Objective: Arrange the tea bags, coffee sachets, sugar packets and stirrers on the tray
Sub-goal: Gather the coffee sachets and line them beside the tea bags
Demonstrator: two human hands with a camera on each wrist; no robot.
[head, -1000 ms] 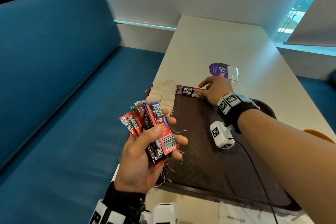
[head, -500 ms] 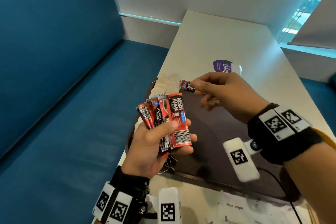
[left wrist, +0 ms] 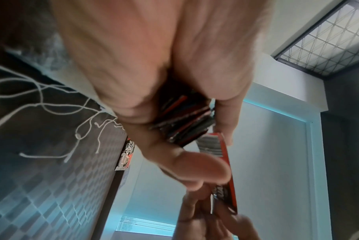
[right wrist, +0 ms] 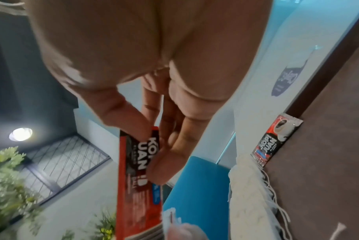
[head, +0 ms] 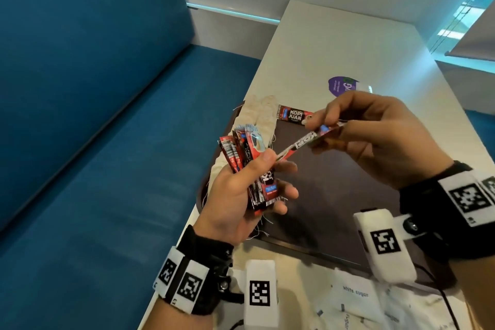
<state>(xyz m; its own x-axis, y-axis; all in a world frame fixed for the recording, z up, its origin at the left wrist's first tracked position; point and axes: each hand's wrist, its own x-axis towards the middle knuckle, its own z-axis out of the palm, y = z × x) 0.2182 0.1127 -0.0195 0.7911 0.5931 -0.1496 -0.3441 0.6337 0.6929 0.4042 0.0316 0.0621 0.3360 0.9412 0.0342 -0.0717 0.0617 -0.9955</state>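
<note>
My left hand [head: 257, 174] grips a fanned stack of red coffee sachets [head: 250, 163] above the left edge of the dark brown tray [head: 334, 195]. My right hand [head: 345, 126] pinches the far end of one sachet [head: 308, 140] whose near end still lies under my left thumb. In the right wrist view thumb and fingers clamp that sachet [right wrist: 139, 170]. One coffee sachet [head: 293, 114] lies flat at the tray's far edge, beside a row of pale tea bags [head: 261, 112] with loose strings along the left side. White sugar packets [head: 353, 300] lie on the table in front of the tray.
The white table [head: 334, 43] runs away from me, with a purple-labelled clear packet [head: 344, 86] beyond the tray. A blue upholstered bench [head: 93, 115] fills the left side. A window with a blind [head: 471, 21] is at the right.
My right hand came back from the sachet it laid at the tray's far edge and now pinches one sachet from the stack in my left hand. My left hand has lifted slightly.
</note>
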